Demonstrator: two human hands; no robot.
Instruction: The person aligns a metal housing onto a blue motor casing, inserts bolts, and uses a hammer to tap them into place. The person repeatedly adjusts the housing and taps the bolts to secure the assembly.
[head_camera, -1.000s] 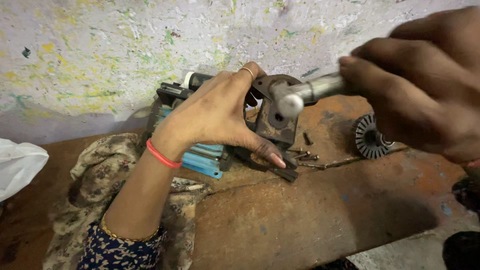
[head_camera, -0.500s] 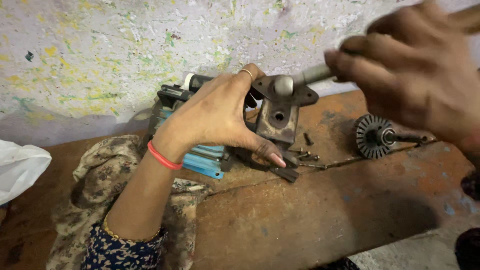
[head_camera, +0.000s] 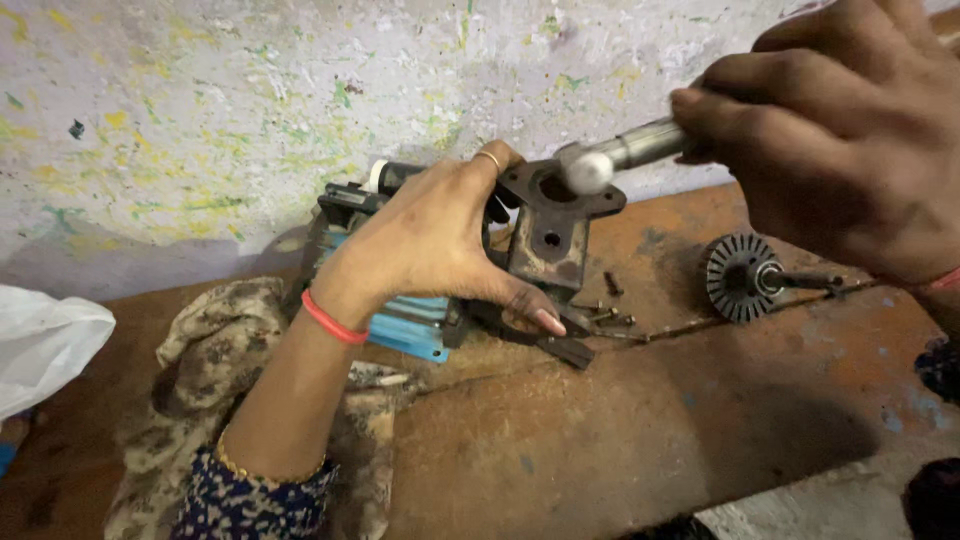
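1. Rust-brown metal bench: white plastic bag at 9 o'clock, patterned cloth beside it.
2. Left hand is curled around the dark cast-iron housing, steadying it upright over a blue-bodied tool.
3. Right hand is closed on a steel hammer, head touching the housing's top bore.
4. Looks part-stripped: loose screws and finned rotor already out at 3 o'clock.
5. Hammer handle and housing base hidden.

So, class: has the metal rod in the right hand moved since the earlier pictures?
Yes. The rod has gone up and back: its rounded tip, earlier in front of the bracket's middle, is now at its top hole. The right hand grips it.
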